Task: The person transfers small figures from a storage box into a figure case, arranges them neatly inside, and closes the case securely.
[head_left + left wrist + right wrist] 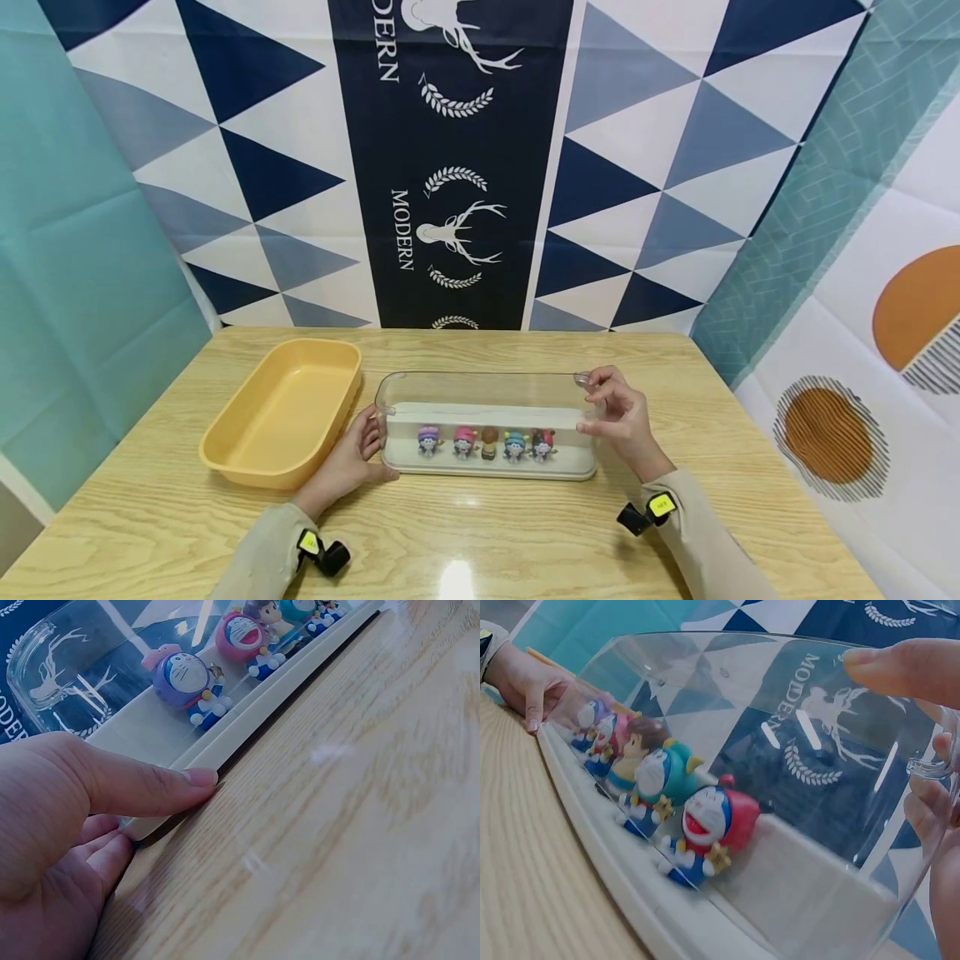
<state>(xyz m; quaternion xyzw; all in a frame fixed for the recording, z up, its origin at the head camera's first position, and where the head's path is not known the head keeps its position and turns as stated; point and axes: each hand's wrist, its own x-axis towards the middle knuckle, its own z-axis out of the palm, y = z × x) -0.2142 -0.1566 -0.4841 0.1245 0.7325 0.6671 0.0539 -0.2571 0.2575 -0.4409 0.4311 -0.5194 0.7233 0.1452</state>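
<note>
A long display case with a cream base (487, 475) and a clear lid (487, 387) lies lengthwise on the table. Inside, in a row, sit several small cartoon figurines (513, 446), purple, pink, brown, teal and red. My left hand (348, 458) grips the base's left end; in the left wrist view its thumb (165, 784) presses the front edge and its fingers lie round the end. At the other end, my right hand (628, 423) holds the lid's right side between thumb and fingers, as the right wrist view shows. The lid stands tilted up above the base's back.
Left of the case stands an orange-yellow plastic basin (217, 442), close to my left forearm. Bare wood table (465, 542) lies in front of the case. A patterned curtain (450, 167) hangs behind the table's far edge.
</note>
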